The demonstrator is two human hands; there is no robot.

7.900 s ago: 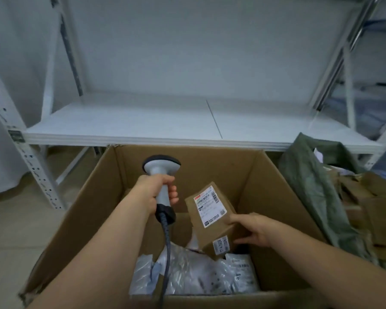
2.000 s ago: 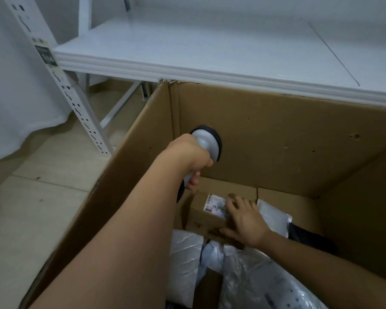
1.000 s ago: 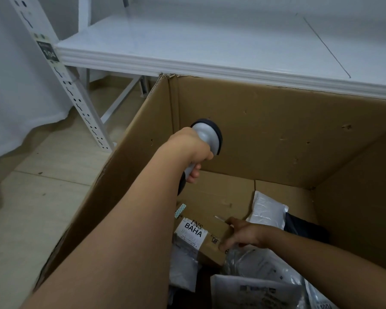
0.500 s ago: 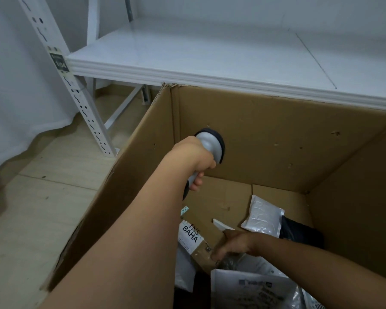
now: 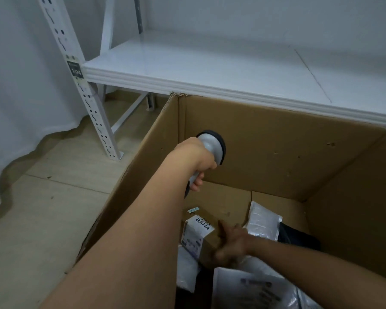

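Brown parcel (image 5: 206, 238) lay tilted near the bottom of a large open carton (image 5: 276, 148), toward its left wall, with a white label (image 5: 198, 228) printed "BAHA" folded over its upper left corner. The right hand (image 5: 230, 246) was against the parcel's right side, touching it. That hand was blurred, so I could not tell whether its fingers were curled round the parcel or simply spread on it.

Higher up, just inside the carton's back left corner, the left hand (image 5: 195, 157) was wrapped tightly round the grip of a grey scanner (image 5: 212, 144). The scanner's round, dark-rimmed head was close to the back wall, well above the parcel.

Around the parcel lay other packages. A white padded mailer (image 5: 263, 221) rested just to its right on the carton's bottom, and a dark item (image 5: 296, 238) lay beside the mailer, farther right. A grey bag (image 5: 254, 288) with a printed sheet on it lay in front, under the right forearm. A small teal tape scrap (image 5: 193, 210) sat on the cardboard just behind the parcel.

Behind the carton ran a white shelf (image 5: 210, 63), its front edge touching or just above the carton's back rim. A perforated white post (image 5: 76, 70) carried the shelf's left end and bore a dark tag (image 5: 77, 71) reading "104". The post stood on a beige tiled floor (image 5: 42, 208), and a pale sheet (image 5: 20, 85) hung at the far left.
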